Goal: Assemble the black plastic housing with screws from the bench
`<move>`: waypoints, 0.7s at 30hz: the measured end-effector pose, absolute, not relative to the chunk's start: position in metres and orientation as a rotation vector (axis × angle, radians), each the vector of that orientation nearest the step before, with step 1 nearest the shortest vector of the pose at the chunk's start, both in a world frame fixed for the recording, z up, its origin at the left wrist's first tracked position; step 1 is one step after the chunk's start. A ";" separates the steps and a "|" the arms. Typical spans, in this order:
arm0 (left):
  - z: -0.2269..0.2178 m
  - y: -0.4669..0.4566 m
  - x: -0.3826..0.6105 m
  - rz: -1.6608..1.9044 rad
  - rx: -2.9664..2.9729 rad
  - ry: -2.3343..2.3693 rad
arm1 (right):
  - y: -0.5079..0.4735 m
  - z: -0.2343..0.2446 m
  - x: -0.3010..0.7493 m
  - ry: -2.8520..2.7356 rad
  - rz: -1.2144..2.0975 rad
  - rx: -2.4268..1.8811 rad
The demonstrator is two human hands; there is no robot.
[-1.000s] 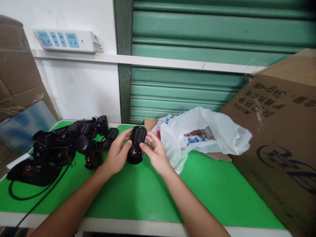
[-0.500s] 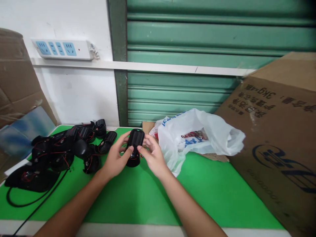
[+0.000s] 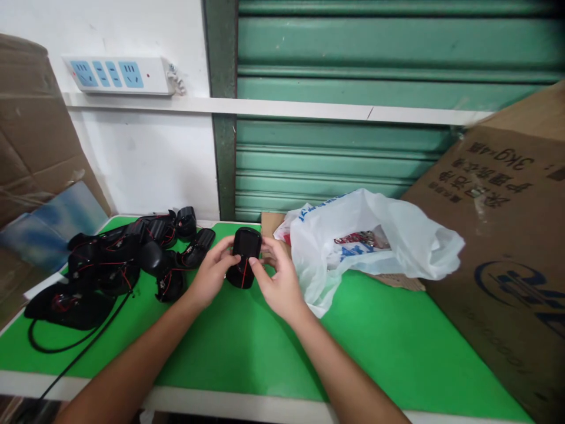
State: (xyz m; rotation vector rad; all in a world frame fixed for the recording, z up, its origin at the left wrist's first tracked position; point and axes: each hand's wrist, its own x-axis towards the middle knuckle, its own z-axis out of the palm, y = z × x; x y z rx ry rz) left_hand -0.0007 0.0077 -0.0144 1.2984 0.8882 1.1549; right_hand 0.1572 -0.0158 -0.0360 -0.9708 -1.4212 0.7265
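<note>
Between my two hands is a black plastic housing, rounded at its far end, with a thin red wire running down its nearer part. My left hand grips its left side, thumb on the upper face. On the right side, my right hand has its thumb on the upper face and its fingers around the edge. The undersides of both grips are hidden. Left of my hands lies a pile of similar black plastic parts with red wires, along with a black cable.
A white plastic bag with small packets inside stands right of my hands on the green tabletop. A large cardboard box leans at the right, another cardboard box at the left. A power strip is on the wall.
The black housing has been turned in my hands: its open compartment no longer shows, and a smooth face and red wire now do. The view has shifted slightly.
</note>
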 end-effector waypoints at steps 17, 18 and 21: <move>-0.011 0.007 0.002 1.084 1.108 0.788 | -0.013 -0.041 0.162 -1.374 0.775 -0.989; -0.011 0.007 0.001 1.074 1.093 0.791 | -0.013 -0.040 0.162 -1.368 0.786 -0.985; -0.011 0.008 0.000 1.057 1.077 0.797 | -0.013 -0.039 0.162 -1.360 0.793 -0.977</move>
